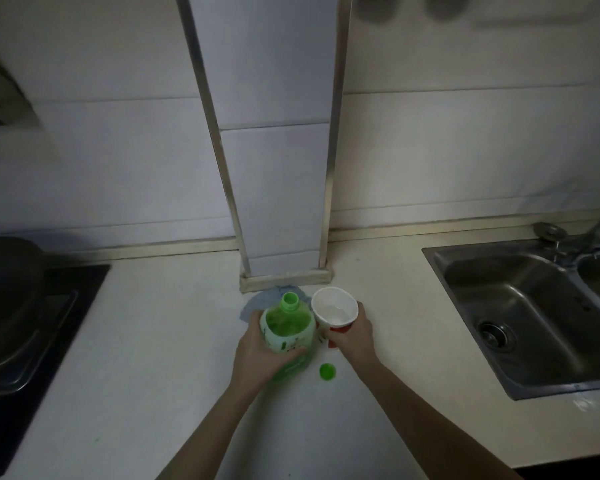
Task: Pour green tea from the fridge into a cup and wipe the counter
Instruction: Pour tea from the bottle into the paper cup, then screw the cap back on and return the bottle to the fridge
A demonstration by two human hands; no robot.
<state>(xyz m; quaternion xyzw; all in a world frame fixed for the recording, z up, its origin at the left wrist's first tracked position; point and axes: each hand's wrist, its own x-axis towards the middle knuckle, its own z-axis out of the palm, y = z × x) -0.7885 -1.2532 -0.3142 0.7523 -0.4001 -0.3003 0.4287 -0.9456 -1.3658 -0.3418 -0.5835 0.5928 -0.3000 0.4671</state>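
My left hand [257, 355] grips an uncapped green tea bottle [288, 327], which stands about upright over the white counter [136, 358]. Its green cap [327, 371] lies loose on the counter just right of the bottle's base. My right hand [354, 336] holds a white paper cup [334, 308] with a red band, right beside the bottle's neck. The cup's inside looks white, with perhaps a little clear liquid at the bottom. A blue-grey cloth [257, 303] lies on the counter behind the bottle, partly hidden by it.
A tiled column [278, 202] with metal edging meets the counter just behind the cloth. A steel sink [534, 306] with a tap sits at the right. A black hob [49, 323] carrying a dark pan [4, 292] is at the left.
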